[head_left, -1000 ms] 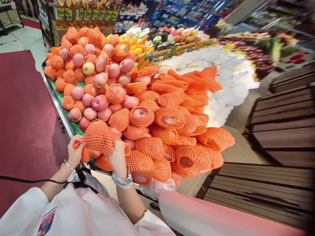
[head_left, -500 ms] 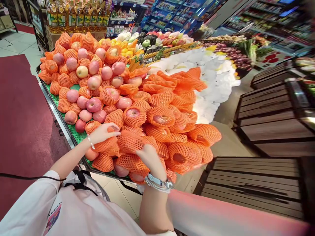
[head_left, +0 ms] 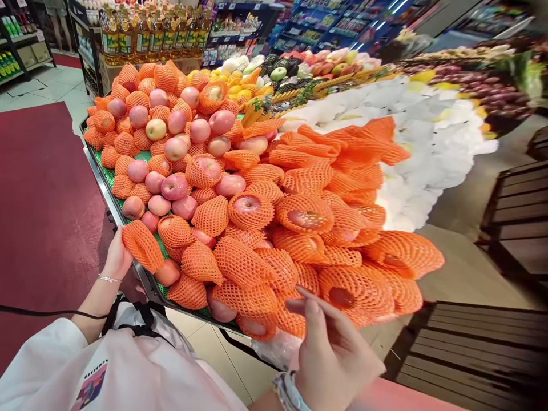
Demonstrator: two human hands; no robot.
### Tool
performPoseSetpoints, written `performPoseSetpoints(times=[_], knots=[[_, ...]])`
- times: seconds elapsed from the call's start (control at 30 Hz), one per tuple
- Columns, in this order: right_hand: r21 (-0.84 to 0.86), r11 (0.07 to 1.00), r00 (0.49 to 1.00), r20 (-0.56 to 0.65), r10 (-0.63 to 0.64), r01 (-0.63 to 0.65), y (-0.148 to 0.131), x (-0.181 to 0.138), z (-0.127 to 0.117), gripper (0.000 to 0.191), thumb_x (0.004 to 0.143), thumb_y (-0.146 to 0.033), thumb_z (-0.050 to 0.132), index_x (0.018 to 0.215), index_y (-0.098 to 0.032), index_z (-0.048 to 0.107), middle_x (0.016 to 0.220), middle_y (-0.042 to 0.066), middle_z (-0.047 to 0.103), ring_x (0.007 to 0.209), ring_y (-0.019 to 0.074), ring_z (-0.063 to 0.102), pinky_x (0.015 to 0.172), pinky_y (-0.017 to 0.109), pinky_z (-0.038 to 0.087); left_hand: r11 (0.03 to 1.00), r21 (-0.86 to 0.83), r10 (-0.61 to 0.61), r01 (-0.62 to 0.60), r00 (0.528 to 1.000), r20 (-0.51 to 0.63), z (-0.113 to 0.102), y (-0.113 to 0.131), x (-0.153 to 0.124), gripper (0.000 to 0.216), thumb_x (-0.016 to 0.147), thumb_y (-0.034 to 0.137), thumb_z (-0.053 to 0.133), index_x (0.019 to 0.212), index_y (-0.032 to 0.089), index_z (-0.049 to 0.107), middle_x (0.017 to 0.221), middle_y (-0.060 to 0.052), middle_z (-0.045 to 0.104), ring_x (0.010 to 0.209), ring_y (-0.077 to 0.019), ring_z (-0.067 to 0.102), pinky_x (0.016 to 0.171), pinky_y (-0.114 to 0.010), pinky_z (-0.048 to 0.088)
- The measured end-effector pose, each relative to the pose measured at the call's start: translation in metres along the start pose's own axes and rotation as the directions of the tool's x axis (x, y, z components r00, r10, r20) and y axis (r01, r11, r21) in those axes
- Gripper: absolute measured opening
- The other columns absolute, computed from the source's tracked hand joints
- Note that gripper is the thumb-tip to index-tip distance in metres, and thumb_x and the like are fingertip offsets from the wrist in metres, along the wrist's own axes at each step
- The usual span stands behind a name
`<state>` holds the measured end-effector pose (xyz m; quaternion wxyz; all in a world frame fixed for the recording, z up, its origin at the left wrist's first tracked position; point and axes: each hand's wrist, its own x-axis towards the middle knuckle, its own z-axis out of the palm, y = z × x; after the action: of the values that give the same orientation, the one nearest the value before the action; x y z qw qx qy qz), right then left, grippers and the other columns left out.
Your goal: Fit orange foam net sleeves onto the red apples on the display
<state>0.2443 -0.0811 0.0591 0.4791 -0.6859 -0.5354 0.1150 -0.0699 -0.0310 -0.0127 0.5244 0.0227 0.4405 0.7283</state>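
Note:
At the near left edge of the display, my left hand is closed on the end of an orange foam fruit net. I cannot tell whether anything is inside this net. A bare apple rests right beside it. My right hand hovers in front of the near right part of the pile, fingers stretched out and apart, holding nothing. Below its fingertips lie netted apples, packed closely together. Farther left sit several bare apples among the netted ones.
The metal-edged display stand has a green liner. Pale wrapped produce lies to the right, with onions beyond. Oil bottles stand at the back. Slatted wooden crates are on the right, and a red mat covers the left floor.
My left hand has moved left and down to the stand's edge with the foam net. My right hand has drawn back from the netted apples toward the lower right. The view has shifted.

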Motion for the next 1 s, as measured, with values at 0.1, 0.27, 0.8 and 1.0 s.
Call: performPoseSetpoints(times=[0.1,0.27,0.8,1.0], knots=[[0.254,0.958,0.895,0.385,-0.227,0.133,-0.027,-0.024,0.03,0.023,0.09,-0.037,0.061,0.083,-0.02,0.074,0.076,0.004,0.072,0.07,0.0176,0.067,0.066,0.027,0.053,0.994,-0.052,0.101,-0.101,0.995,-0.007,0.004,-0.002,-0.017,0.027,0.09,0.042,0.063,0.089,0.015,0.066,0.092,-0.004,0.072,0.086,-0.014,0.067,0.088,-0.028,0.05],[0.36,0.931,0.738,0.615,-0.278,0.05,-0.044,-0.051,0.094,0.018,0.092,-0.032,0.058,0.091,-0.019,0.07,0.087,0.007,0.072,0.078,0.0195,0.068,0.071,0.031,0.056,0.934,0.052,0.35,-0.352,0.935,0.049,0.01,-0.011,-0.034,0.035,0.082,0.052,0.07,0.082,0.02,0.058,0.086,0.001,0.064,0.082,-0.0115,0.06,0.083,-0.024,0.048],[0.522,0.829,0.923,0.384,-0.016,-0.202,-0.019,-0.042,0.143,0.054,0.081,-0.042,0.069,0.125,-0.018,0.05,0.129,0.017,0.058,0.119,0.0259,0.058,0.103,0.048,0.047,0.617,0.513,0.356,-0.597,0.793,0.495,0.012,-0.005,-0.032,0.017,0.092,0.03,0.052,0.086,0.019,0.064,0.088,-0.003,0.061,0.087,-0.0187,0.058,0.085,-0.03,0.045],[0.459,0.874,0.923,0.383,-0.03,-0.162,-0.011,-0.031,0.138,0.031,0.081,-0.045,0.066,0.097,-0.018,0.062,0.099,0.009,0.065,0.092,0.0237,0.062,0.087,0.043,0.051,0.429,0.642,0.152,-0.636,0.751,0.643,0.007,0.002,-0.024,0.011,0.076,0.025,0.07,0.066,0.021,0.075,0.089,-0.006,0.064,0.089,-0.022,0.058,0.085,-0.035,0.044]])
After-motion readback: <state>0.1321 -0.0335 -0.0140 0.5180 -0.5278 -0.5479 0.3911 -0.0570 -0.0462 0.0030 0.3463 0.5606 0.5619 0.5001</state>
